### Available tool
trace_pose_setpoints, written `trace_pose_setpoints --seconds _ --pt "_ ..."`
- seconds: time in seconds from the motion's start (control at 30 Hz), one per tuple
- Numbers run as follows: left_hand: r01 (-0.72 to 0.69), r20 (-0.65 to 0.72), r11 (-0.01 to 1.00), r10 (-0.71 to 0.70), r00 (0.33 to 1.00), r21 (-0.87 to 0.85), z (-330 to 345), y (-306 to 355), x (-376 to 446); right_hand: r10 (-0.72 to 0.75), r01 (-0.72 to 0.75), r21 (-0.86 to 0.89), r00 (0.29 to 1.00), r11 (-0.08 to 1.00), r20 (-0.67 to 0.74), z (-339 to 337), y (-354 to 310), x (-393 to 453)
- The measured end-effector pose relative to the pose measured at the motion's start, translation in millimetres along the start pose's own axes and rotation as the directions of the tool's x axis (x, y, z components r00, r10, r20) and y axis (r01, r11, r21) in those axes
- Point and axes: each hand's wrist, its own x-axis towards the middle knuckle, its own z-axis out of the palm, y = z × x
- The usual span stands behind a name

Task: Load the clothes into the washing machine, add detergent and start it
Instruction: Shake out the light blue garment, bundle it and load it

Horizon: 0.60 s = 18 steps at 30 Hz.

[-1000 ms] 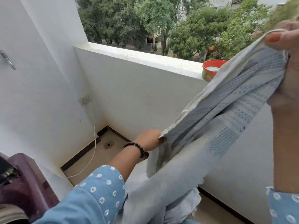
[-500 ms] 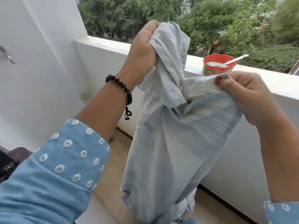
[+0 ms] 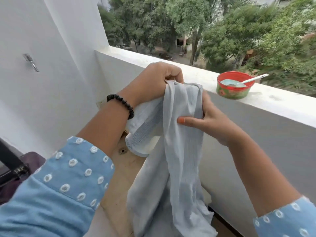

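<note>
Nearest the camera, the blue dotted sleeve [image 3: 56, 190] of the left arm fills the lower left, with a dark maroon machine edge [image 3: 29, 161] just behind it at the frame's left border. The pale grey-blue garment [image 3: 172, 177] hangs in mid-air in front of the person, its long axis close to vertical: the bunched top is up at the hands, the loose end points down toward the tan floor [image 3: 123, 171] and runs out of the bottom edge. A patterned fold droops off its left side. The right hand [image 3: 207, 119] clamps the cloth from the right, thumb pressed across the front, fingers curled behind. Slightly higher, the left hand [image 3: 153, 81], a black bead bracelet [image 3: 122, 104] on its wrist, has its fingers curled tight round the gathered top edge. Beyond, a red tub [image 3: 234, 85] with a white spoon [image 3: 251, 79] stands on the white parapet ledge [image 3: 280, 103], with trees behind.
</note>
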Motion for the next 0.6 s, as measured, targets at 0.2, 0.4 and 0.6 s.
trace_pose_setpoints --seconds 0.2,0.4,0.6 --pt "0.206 -0.004 0.912 -0.219 0.976 0.355 10.7 -37.1 -23.5 -0.127 0.143 0.079 0.977 0.987 -0.173 14.4 28.7 15.9" --pt "0.579 -0.120 0.703 -0.588 0.800 0.414 40.5 -89.5 -64.2 -0.228 0.268 0.178 0.950 0.947 -0.215 5.5 33.0 13.9" --pt "0.421 -0.216 0.541 -0.764 0.607 -0.728 40.1 -54.5 -35.1 -0.229 0.285 -0.241 0.944 0.928 0.236 28.2 49.2 -27.3"
